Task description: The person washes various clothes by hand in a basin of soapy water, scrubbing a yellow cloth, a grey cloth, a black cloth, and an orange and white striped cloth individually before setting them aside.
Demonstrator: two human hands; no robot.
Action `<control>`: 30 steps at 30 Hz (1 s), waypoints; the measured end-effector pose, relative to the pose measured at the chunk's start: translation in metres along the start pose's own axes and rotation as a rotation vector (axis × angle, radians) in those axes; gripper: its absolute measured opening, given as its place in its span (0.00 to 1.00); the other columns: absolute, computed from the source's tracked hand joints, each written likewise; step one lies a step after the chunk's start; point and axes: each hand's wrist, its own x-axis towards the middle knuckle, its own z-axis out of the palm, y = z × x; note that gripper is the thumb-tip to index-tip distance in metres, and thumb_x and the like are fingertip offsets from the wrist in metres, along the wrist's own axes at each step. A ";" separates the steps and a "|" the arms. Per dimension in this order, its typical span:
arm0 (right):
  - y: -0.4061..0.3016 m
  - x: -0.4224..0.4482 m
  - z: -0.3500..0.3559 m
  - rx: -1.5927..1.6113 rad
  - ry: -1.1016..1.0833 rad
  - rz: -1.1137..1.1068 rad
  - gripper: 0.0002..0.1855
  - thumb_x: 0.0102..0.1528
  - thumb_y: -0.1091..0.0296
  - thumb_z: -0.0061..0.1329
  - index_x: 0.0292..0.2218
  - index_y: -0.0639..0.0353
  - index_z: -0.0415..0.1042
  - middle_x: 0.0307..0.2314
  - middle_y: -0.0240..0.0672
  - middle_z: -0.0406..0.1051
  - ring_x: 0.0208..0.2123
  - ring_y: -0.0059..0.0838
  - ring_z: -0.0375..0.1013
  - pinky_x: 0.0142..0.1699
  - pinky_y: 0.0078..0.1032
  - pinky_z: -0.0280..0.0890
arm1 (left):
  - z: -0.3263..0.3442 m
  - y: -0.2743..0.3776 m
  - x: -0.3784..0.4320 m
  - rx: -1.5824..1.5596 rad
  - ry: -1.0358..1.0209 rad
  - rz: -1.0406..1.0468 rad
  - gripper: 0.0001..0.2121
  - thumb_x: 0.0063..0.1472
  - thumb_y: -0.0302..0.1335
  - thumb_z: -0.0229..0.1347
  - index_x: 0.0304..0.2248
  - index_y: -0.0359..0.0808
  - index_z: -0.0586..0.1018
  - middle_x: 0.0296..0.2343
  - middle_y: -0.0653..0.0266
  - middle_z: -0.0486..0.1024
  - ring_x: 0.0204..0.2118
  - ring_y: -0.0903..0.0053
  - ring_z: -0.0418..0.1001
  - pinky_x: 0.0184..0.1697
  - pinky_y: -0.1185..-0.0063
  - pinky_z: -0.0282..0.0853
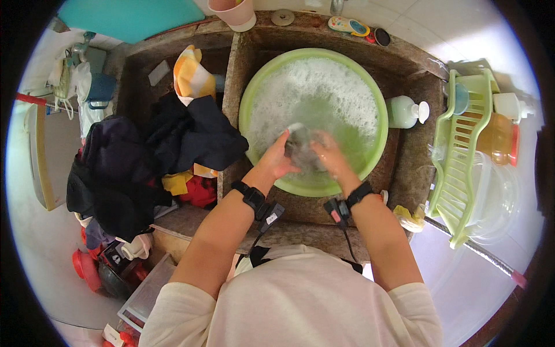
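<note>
A round light-green plastic basin (248,108) stands in the sink, holding water covered with white suds (277,86). My left hand (276,158) reaches into it, thumb up, against a blurred greyish wet item (298,141) with a whitish upper edge, probably cloth. My right hand (328,152) is at the item's other side, its fingers blurred by motion and partly under splashing water. Whether its fingers grip the item is unclear. Both wrists wear black straps with small wired devices.
Dark clothes (117,160) drape over the left compartment beside a yellow-and-white checked cloth (194,76). A pump bottle (403,112) stands right of the basin. Farther right is a green dish rack (455,160). A pink cup (234,15) and a shoe-shaped brush (347,26) rest on the back ledge.
</note>
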 end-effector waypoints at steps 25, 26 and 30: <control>-0.021 -0.007 -0.021 -0.966 0.069 -0.393 0.18 0.46 0.61 0.46 0.40 0.52 0.63 0.50 0.37 0.46 0.53 0.49 0.41 0.41 0.53 0.54 | 0.003 0.015 -0.023 0.098 0.095 0.154 0.28 0.55 0.41 0.46 0.53 0.46 0.49 0.54 0.64 0.37 0.55 0.56 0.40 0.50 0.55 0.44; -0.023 -0.012 -0.021 -0.951 -0.068 -0.336 0.25 0.44 0.65 0.49 0.44 0.54 0.59 0.45 0.40 0.55 0.50 0.47 0.50 0.45 0.48 0.55 | 0.001 0.012 -0.021 0.086 0.083 0.149 0.30 0.54 0.42 0.47 0.53 0.45 0.49 0.54 0.64 0.36 0.55 0.55 0.38 0.50 0.53 0.43; -0.005 0.003 -0.015 -0.609 -0.133 0.060 0.24 0.45 0.64 0.47 0.45 0.56 0.60 0.39 0.46 0.63 0.43 0.44 0.62 0.45 0.35 0.58 | 0.010 0.005 -0.011 0.070 0.060 0.056 0.33 0.53 0.46 0.47 0.54 0.43 0.48 0.55 0.63 0.33 0.56 0.56 0.33 0.48 0.48 0.40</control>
